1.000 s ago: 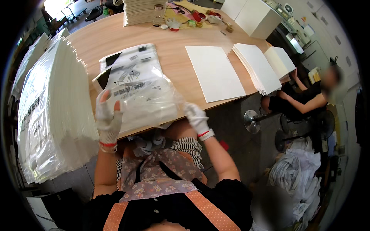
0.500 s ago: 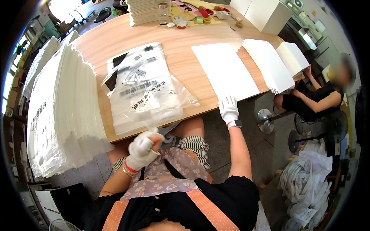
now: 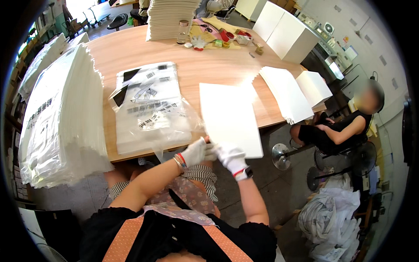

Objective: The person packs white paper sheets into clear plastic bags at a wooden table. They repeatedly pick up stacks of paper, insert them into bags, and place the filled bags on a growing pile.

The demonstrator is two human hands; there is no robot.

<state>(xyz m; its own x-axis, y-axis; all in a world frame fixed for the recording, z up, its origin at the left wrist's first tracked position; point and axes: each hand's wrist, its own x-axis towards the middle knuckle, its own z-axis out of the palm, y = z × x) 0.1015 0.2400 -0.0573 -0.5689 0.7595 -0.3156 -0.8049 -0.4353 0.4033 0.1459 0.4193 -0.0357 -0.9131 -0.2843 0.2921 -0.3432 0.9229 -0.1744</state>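
A white paper stack point(image 3: 231, 115), its thickness hard to judge, projects past the table's near edge at the middle. At its near left corner my left hand point(image 3: 198, 151), in a white glove with a bare fingertip showing, closes on the edge. Beside it my right hand point(image 3: 230, 156), gloved and somewhat smeared by motion, grips the near edge; its fingers are partly hidden. To the left lie clear printed plastic bags point(image 3: 152, 105), flat on the table, their loose ends crumpled toward the paper.
A tall pile of plastic-wrapped paper packs point(image 3: 61, 113) stands at the left of the wooden table point(image 3: 118, 48). Fanned white paper point(image 3: 286, 94) lies at the right, near a seated person point(image 3: 345, 126). Farther back are a paper stack point(image 3: 168, 19), a glass jar point(image 3: 182, 32) and tape rolls point(image 3: 225, 43).
The white paper has come toward me, past the table edge. My left hand has moved up and right to it, my right hand inward. The seated person's hands have drawn back. The view has shifted.
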